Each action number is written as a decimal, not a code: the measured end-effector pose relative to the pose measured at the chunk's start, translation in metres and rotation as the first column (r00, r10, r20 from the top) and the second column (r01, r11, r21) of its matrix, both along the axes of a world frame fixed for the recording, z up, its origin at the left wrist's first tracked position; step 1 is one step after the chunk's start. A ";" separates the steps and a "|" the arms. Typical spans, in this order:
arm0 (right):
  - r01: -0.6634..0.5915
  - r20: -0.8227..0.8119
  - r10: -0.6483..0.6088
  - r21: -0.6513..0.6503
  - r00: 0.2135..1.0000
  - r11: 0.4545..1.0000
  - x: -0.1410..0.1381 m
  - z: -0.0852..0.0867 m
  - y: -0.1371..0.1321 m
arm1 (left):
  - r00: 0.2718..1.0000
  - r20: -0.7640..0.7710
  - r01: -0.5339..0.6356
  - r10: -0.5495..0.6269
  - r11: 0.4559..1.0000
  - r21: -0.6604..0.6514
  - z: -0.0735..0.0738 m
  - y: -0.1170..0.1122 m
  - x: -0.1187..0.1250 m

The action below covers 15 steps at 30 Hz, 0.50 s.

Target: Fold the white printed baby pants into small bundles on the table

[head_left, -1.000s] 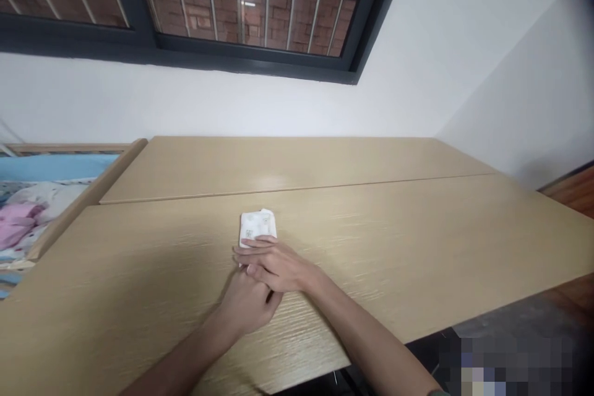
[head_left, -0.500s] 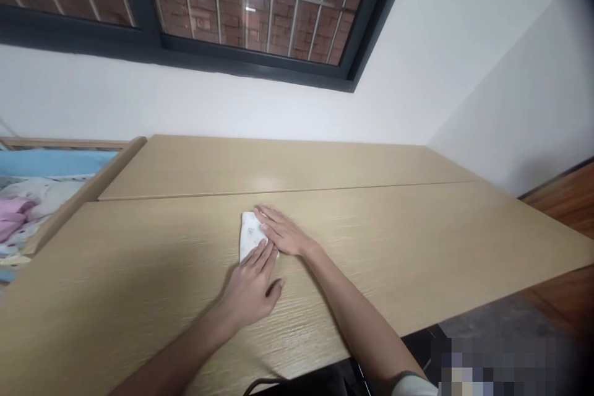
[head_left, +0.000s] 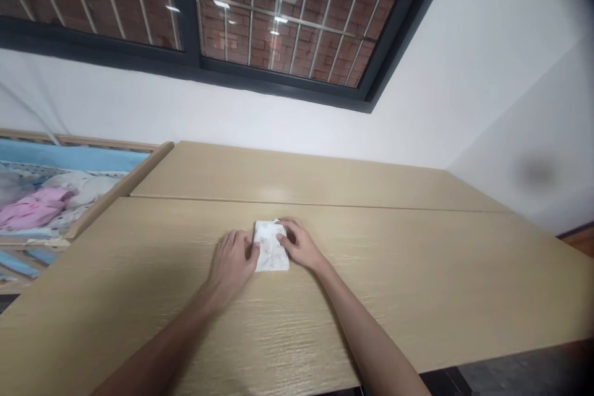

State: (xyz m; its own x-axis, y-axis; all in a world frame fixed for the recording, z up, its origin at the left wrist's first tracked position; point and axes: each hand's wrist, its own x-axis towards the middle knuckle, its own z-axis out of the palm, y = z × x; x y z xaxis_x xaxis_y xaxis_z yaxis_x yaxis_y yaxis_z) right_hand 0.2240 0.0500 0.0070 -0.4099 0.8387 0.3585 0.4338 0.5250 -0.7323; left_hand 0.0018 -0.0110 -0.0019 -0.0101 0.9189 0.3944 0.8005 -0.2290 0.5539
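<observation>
A small folded white cloth [head_left: 270, 255] with a faint printed pattern lies flat on the light wooden tabletop [head_left: 408, 272]. At its left edge is my left hand [head_left: 233, 260], fingers curled, with the thumb and index fingertip closed at the cloth's side. My right hand [head_left: 299, 246] grips the upper right edge: the thumb lies on top and the fingers bend over the far corner. The fingertips of both hands are partly hidden.
A crib [head_left: 121, 189] with blue padding and pink cloth [head_left: 39, 207] adjoins the table's left side. Behind the table stand a white wall [head_left: 223, 120] and a dark-framed barred window [head_left: 278, 83]. A seam runs along the tabletop.
My hands have moved apart from lying flat together on the cloth to its left and right edges. The cloth now shows more of its surface. The view has shifted left.
</observation>
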 end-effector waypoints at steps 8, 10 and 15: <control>-0.047 -0.038 0.046 -0.015 0.998 0.999 0.001 0.001 -0.006 | 0.979 -0.205 -0.006 -0.012 0.996 -0.086 -0.001 -0.002 0.003; -0.064 -0.037 0.064 -0.015 0.997 0.998 0.001 0.002 -0.009 | 0.976 -0.216 -0.010 -0.007 0.997 -0.076 -0.002 -0.002 0.003; -0.089 -0.017 0.089 -0.028 0.996 0.996 -0.004 0.006 -0.019 | 0.984 -0.172 0.036 -0.054 0.994 -0.105 -0.005 0.000 0.001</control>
